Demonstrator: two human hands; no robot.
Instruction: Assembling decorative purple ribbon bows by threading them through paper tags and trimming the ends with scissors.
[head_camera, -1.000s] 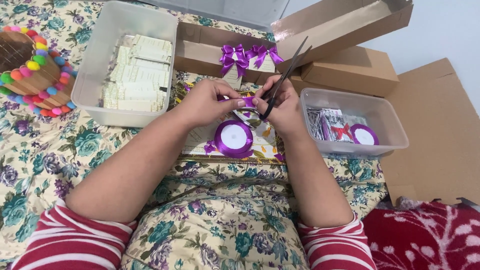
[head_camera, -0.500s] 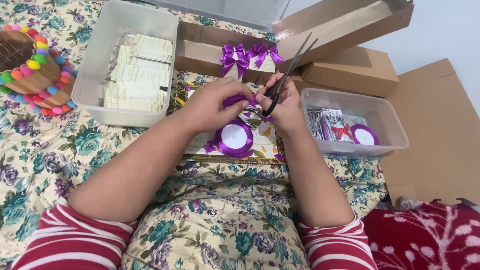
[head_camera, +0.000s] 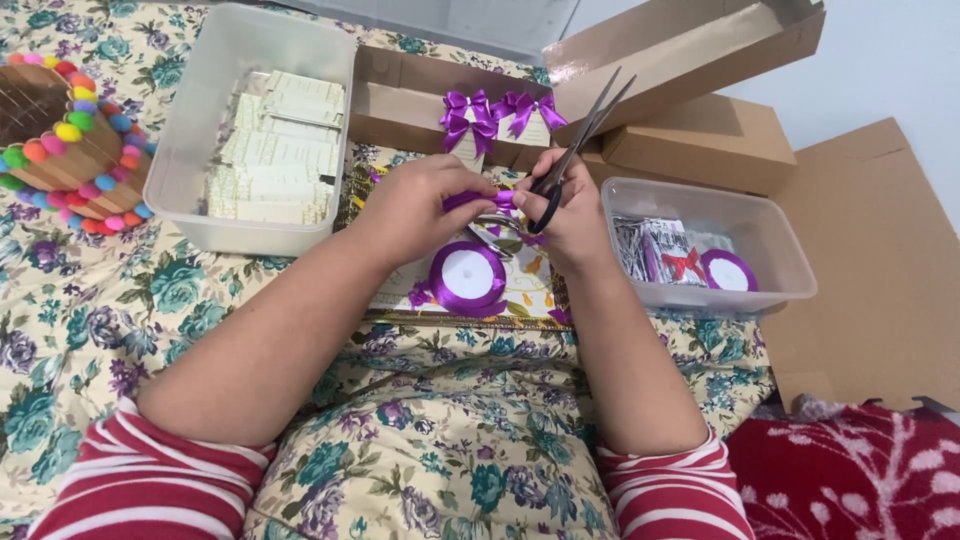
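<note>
A purple ribbon (head_camera: 478, 200) is pinched in the closed left hand (head_camera: 418, 205). Black scissors (head_camera: 575, 150), blades slightly apart, are gripped by the right hand (head_camera: 572, 215). A purple ribbon spool (head_camera: 467, 275) lies just below; cream labels (head_camera: 275, 150) fill the left clear tub (head_camera: 200, 150).

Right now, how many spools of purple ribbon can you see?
2: one spool on the cloth below the hands, one spool in the clear tub at right. Others may be hidden.
</note>
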